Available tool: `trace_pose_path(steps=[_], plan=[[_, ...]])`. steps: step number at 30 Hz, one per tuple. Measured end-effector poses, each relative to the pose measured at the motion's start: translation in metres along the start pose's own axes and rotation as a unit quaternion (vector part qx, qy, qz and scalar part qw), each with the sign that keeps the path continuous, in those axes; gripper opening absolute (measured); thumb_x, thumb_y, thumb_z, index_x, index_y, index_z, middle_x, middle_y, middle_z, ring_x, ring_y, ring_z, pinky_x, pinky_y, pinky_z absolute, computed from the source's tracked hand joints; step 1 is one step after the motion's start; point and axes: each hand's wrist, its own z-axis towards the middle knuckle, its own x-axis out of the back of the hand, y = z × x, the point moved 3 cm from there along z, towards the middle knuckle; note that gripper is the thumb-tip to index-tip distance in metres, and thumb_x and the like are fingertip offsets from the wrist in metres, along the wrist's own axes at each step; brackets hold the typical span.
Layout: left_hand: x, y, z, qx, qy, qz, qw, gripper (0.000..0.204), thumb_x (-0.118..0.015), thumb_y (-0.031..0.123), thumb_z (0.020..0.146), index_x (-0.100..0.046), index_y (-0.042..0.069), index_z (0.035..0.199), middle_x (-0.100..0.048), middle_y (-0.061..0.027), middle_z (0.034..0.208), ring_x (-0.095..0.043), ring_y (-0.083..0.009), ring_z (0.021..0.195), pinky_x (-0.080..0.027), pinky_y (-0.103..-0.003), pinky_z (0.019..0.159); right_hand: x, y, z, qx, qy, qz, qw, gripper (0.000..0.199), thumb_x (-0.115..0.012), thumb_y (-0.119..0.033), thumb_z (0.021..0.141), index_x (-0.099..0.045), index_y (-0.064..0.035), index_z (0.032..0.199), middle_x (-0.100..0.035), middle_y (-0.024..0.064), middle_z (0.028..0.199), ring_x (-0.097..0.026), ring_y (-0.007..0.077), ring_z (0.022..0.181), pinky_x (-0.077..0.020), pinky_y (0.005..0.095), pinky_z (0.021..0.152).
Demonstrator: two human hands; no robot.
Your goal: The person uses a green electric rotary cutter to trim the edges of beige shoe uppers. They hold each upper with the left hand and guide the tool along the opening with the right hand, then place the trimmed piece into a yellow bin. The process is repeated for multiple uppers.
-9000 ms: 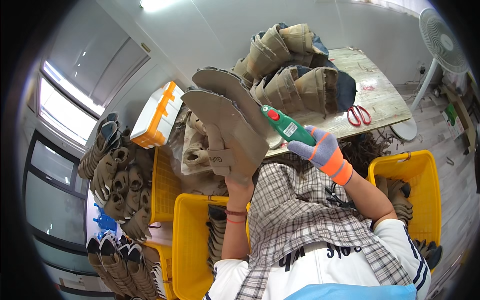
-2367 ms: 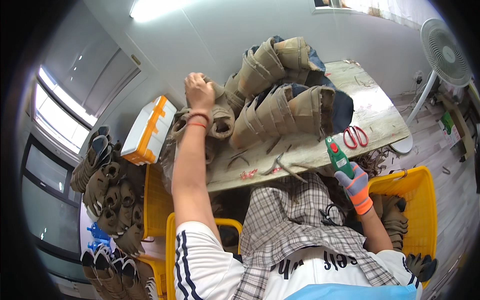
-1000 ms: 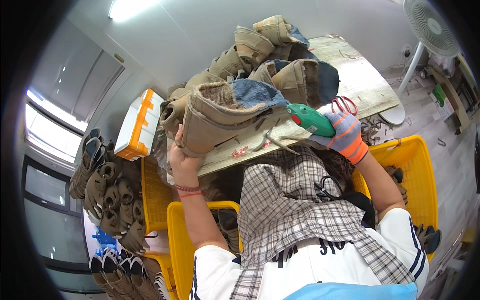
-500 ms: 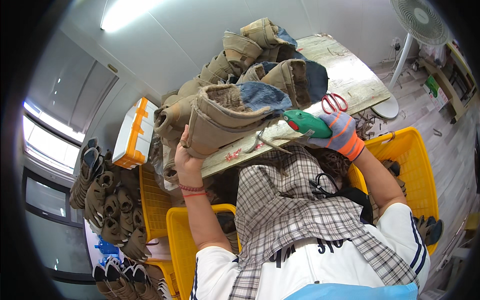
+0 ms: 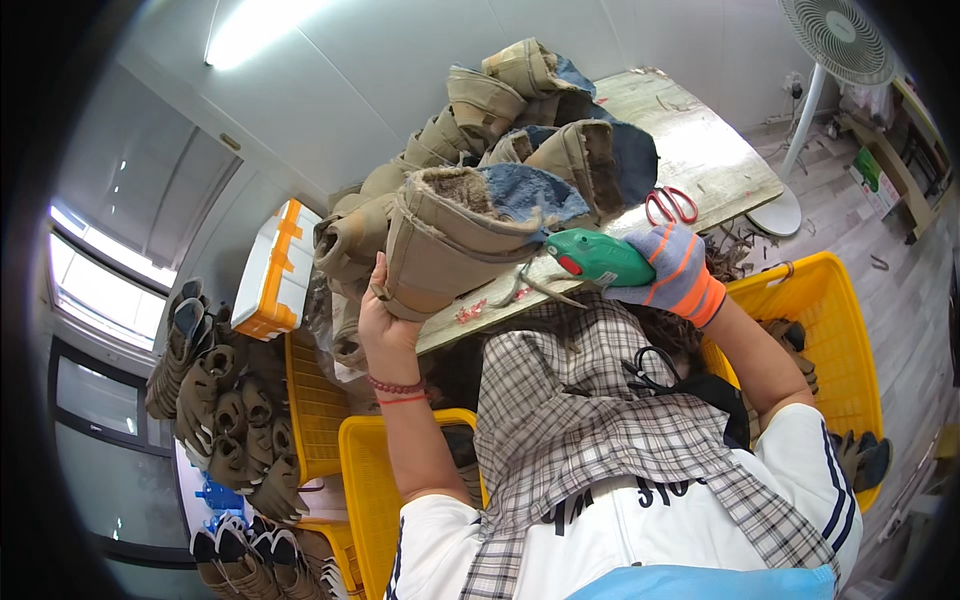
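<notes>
Left hand [image 5: 390,320] half-curled, holding tan boot [image 5: 440,245] at its 7 o'clock, over the counter [image 5: 705,140]; gloved right hand [image 5: 680,275] closed round green tool [image 5: 607,260], nose at boot's 3 o'clock edge. Likely braced so the tool reaches that edge.

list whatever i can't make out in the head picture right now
All in the head view:
Left hand: partly hidden behind the tan boot.
Green tool: tip too small to make out at the boot's edge.
Right hand: palm turned away, hidden by the hand's own back.
Nearer left yellow basket: contents partly hidden by the left forearm.
Standing fan: top cut off by the picture's upper edge.
</notes>
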Motion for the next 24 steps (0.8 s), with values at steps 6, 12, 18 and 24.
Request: trace_pose_path(steps=[6, 12, 18, 24], plan=[[-0.018, -0.018, -0.022, -0.136, -0.017, 0.079, 0.987, 0.033, -0.048, 0.017, 0.096, -0.049, 0.003, 0.126, -0.056, -0.0142, 0.124, -0.053, -0.0283, 0.116, -0.042, -0.049, 0.099, -0.007, -0.019, 0.006, -0.027, 0.002, 0.044, 0.999, 0.048, -0.085, -0.040, 0.054, -0.066, -0.0081, 0.084, -0.061, 0.0086, 0.065, -0.059, 0.0271, 0.057, -0.0485, 0.0336, 0.053], [-0.012, -0.026, -0.034, -0.229, -0.035, 0.152, 0.961, 0.038, -0.051, 0.020, 0.095, -0.047, 0.004, 0.129, -0.051, -0.0095, 0.131, -0.048, -0.0264, 0.120, -0.037, -0.049, 0.103, -0.021, -0.032, 0.008, -0.105, -0.034, 0.107, 0.988, 0.047, -0.085, -0.038, 0.055, -0.066, -0.0063, 0.085, -0.064, 0.0103, 0.068, -0.063, 0.0273, 0.059, -0.0501, 0.0327, 0.055], [-0.004, -0.028, -0.038, -0.266, -0.032, 0.245, 0.932, 0.041, -0.060, 0.019, 0.089, -0.051, 0.001, 0.125, -0.055, -0.0082, 0.125, -0.052, -0.0237, 0.114, -0.039, -0.042, 0.100, -0.034, -0.039, 0.009, -0.174, -0.064, 0.162, 0.969, 0.050, -0.084, -0.042, 0.058, -0.066, -0.0057, 0.088, -0.065, 0.0107, 0.068, -0.065, 0.0237, 0.060, -0.0513, 0.0300, 0.057], [0.017, -0.032, -0.035, -0.305, -0.015, 0.330, 0.893, 0.038, -0.063, 0.016, 0.088, -0.054, 0.003, 0.122, -0.059, -0.0064, 0.119, -0.056, -0.0198, 0.107, -0.045, -0.036, 0.092, -0.054, -0.043, 0.008, -0.273, -0.055, 0.267, 0.923, 0.053, -0.083, -0.044, 0.060, -0.066, -0.0052, 0.092, -0.067, 0.0096, 0.070, -0.066, 0.0185, 0.062, -0.0517, 0.0285, 0.060]])
